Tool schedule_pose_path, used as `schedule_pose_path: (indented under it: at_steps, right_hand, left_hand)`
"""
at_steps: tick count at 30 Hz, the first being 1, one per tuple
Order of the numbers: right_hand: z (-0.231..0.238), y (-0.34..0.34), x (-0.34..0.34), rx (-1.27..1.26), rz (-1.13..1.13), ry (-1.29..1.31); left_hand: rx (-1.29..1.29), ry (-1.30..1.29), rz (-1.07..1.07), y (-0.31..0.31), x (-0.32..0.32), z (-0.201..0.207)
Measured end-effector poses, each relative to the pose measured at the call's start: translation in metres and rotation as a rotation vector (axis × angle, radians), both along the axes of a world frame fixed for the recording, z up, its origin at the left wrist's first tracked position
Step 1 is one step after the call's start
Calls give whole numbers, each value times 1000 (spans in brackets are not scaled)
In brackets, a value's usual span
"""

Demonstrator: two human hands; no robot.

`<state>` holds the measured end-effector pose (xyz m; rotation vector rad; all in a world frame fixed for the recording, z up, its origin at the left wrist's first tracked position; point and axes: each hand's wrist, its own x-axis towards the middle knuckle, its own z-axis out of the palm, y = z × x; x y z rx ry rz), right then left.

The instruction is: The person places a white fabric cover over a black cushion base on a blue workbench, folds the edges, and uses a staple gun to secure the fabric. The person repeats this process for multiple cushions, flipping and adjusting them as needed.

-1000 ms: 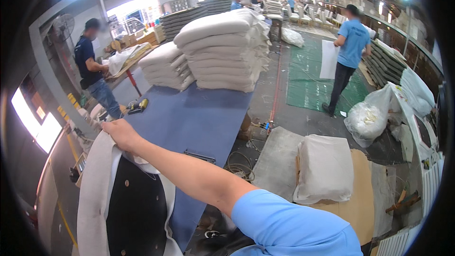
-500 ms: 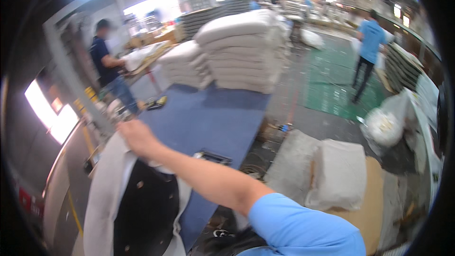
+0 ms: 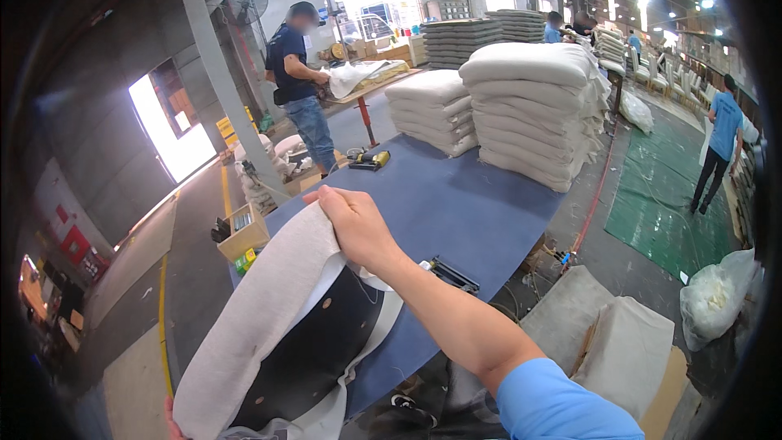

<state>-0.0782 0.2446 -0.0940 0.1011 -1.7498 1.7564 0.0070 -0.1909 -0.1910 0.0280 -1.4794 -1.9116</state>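
Currently, the curved, black-backed pale-grey fabric panel (image 3: 281,342) is held tilted at seven o'clock, its top edge pinched by the right grip (image 3: 354,224); the left grip (image 3: 171,420), mostly hidden, cannot be judged. Through too shallow a clasp, the panel could be twisted free and dropped against the flat, blue-topped counter (image 3: 440,195).

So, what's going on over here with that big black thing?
Someone is handling a black-backed panel edged with pale cloth. The right hand grips its upper end, and a few fingers of the left hand show by its lower end. Beside it is a blue table, with a black tool near the arm and tall pale stacks at the far end. Behind, a person in a dark shirt has their hands on some white cloth.
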Motion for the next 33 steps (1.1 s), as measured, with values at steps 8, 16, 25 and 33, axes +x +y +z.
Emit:
schedule_pose_path:
  at_steps: [8,16,25,33]
  right_hand:
    - [-16,-22,33,-228,309,88]
    - [-18,-63,66,-180,494,112]
    - [-4,-85,102,-94,579,132]
    - [5,-67,134,61,375,-20]
  left_hand:
    - [484,-107,-81,-37,-15,-30]
    - [534,-56,-104,-75,5,-60]
    - [269,-179,-186,-112,39,-45]
    - [299,-377,-282,-59,97,2]
